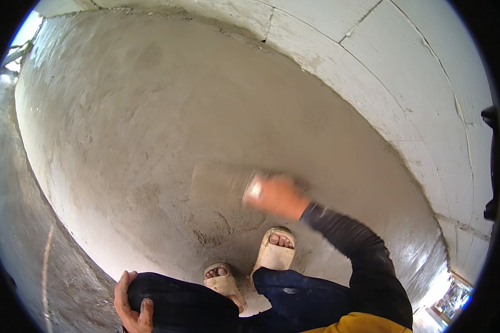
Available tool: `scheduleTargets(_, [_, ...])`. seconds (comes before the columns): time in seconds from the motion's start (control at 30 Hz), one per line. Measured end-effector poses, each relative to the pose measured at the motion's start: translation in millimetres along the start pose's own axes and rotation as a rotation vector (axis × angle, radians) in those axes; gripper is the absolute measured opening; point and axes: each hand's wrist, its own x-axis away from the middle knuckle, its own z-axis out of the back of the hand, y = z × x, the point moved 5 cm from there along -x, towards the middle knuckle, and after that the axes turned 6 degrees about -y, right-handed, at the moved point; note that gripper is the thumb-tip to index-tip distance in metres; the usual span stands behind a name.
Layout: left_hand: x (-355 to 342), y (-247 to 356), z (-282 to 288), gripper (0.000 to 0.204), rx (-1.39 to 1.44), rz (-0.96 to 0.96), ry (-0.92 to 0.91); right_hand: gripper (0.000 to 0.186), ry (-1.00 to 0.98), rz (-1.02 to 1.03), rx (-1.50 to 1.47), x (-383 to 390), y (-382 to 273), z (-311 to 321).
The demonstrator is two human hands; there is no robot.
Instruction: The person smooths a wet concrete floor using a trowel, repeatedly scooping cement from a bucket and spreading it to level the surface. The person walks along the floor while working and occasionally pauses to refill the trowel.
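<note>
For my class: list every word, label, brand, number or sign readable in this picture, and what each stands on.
None: no text can be read.
Grey cement floor, white block wall, pale open-toed sandals: no lettering shows.
Flat, rectangular trowel-like tool in the right hand's fingers: too blurred to tell any marking.
Small jumbled items at lower right: too small to read.

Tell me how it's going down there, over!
Right hand gripping trowel, both blurred. Left hand on knee. Floor rough between trowel and sandals. Sandals close to trowel.
</note>
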Motion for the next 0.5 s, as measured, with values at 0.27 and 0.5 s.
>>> scheduleTargets(0.27, [32,-2,0,0.071,0.118,0.066,0.137,0.081,0.478,-0.406,0.185,-94,197,193])
scheduleTargets(0.5, [48,-7,1,0.072,0.047,0.067,0.144,0.083,0.442,-0.404,0.016,-144,147,161])
